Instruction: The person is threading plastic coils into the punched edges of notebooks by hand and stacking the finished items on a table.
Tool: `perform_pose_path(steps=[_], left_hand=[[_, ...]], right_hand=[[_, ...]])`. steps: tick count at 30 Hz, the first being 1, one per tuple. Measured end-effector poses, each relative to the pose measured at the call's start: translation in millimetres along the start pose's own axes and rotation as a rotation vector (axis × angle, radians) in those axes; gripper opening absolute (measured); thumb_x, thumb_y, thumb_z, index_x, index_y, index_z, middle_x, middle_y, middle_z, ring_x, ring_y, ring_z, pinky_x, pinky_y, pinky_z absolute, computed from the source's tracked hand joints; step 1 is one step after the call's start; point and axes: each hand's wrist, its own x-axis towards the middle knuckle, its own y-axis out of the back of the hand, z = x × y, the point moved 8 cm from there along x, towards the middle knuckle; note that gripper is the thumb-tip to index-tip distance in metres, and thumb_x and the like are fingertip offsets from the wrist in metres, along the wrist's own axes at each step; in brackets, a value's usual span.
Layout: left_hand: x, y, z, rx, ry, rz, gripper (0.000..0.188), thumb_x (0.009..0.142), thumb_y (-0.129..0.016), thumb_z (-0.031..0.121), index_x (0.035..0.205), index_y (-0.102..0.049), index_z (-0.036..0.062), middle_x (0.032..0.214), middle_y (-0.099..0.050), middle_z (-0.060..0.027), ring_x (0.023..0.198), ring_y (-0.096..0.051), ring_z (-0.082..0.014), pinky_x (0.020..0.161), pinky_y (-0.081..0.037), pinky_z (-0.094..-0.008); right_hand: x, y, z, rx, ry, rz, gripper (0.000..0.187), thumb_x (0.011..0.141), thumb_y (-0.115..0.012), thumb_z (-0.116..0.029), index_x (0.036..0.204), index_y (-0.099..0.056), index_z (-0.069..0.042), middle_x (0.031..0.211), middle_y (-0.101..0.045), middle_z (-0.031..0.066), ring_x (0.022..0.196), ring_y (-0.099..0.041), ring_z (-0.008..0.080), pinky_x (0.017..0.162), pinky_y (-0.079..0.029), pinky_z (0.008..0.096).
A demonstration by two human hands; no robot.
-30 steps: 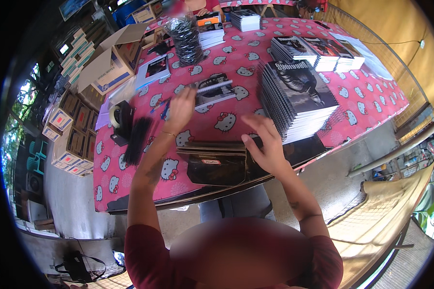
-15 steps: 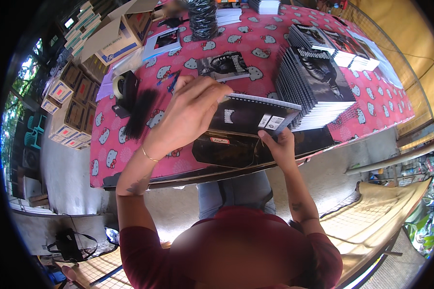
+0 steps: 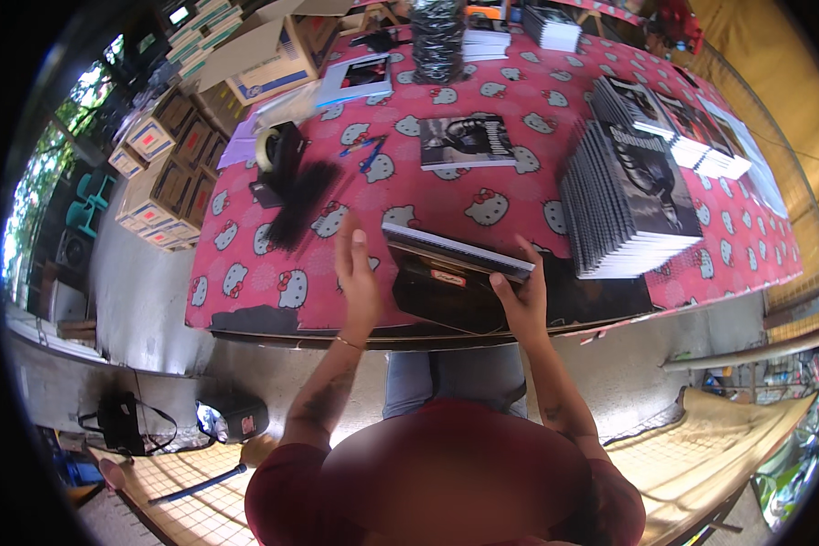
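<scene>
A dark spiral notebook (image 3: pixel 457 247) is tilted nearly edge-on, its white page edges facing up. My right hand (image 3: pixel 524 297) grips its right end between thumb and fingers. Apart from its left end is my left hand (image 3: pixel 358 278), fingers stretched and holding nothing. Below the notebook, at the table's front edge, sits a black machine-like object (image 3: pixel 446 300) with a small red-and-white label. Another notebook with a grey picture cover (image 3: pixel 467 144) lies flat beyond my hands. To the right rises a tall stack of notebooks (image 3: pixel 642 187), spirals facing left.
Left on the pink patterned table (image 3: pixel 291 289) are a tape dispenser (image 3: pixel 278 164), a bundle of black spiral coils (image 3: pixel 305 207) and blue-handled pliers (image 3: pixel 369 155). A black wrapped roll (image 3: pixel 437 41) stands at the back. Cardboard boxes (image 3: pixel 168 187) are piled at the left.
My left hand has let go of the notebook's upper left corner and dropped toward me, opening. The notebook has tipped from its back cover showing to nearly edge-on. The view has shifted slightly.
</scene>
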Motion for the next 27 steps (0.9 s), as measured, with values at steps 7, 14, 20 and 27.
perform_pose_path(steps=[7, 14, 20, 27], left_hand=[[83.6, 21.2, -80.9, 0.625, -0.130, -0.116, 0.028, 0.093, -0.066, 0.023, 0.113, -0.071, 0.0040, 0.119, -0.065, -0.0168, 0.112, -0.058, -0.0403, 0.097, -0.045, -0.0479], [136.3, 24.0, -101.2, 1.005, -0.420, -0.005, 0.014, 0.092, -0.067, 0.010, 0.102, -0.068, 0.0008, 0.093, -0.068, -0.0151, 0.086, -0.064, -0.0346, 0.075, -0.052, -0.0425], [50.5, -4.9, 25.9, 0.342, -0.235, -0.242, 0.014, 0.094, -0.068, 0.005, 0.107, -0.071, -0.0008, 0.087, -0.071, -0.0130, 0.074, -0.069, -0.0174, 0.067, -0.053, -0.0300], [-2.0, -2.3, 48.7, 0.289, -0.258, -0.175, 0.017, 0.090, -0.073, 0.004, 0.107, -0.075, 0.0006, 0.084, -0.069, -0.0106, 0.071, -0.068, -0.0169, 0.066, -0.055, -0.0291]], right_hand=[[16.4, 49.2, 13.9, -0.151, 0.028, -0.070, 0.043, 0.091, -0.077, -0.018, 0.125, -0.059, 0.002, 0.111, -0.067, 0.0090, 0.101, -0.062, 0.0150, 0.094, -0.048, 0.0297], [21.0, 32.3, -68.1, -0.468, 0.449, 0.042, 0.059, 0.089, -0.077, -0.021, 0.137, -0.051, 0.002, 0.120, -0.062, 0.0122, 0.115, -0.057, 0.0239, 0.105, -0.040, 0.0387], [8.5, -70.9, -126.0, -0.947, 0.746, -0.209, 0.034, 0.088, -0.073, -0.020, 0.119, -0.069, -0.007, 0.120, -0.063, 0.0106, 0.110, -0.059, 0.0310, 0.094, -0.044, 0.0440], [41.1, -107.3, -75.9, -0.959, 0.612, -0.316, 0.014, 0.092, -0.068, -0.019, 0.103, -0.071, -0.012, 0.084, -0.069, 0.0052, 0.073, -0.068, 0.0277, 0.069, -0.052, 0.0401]])
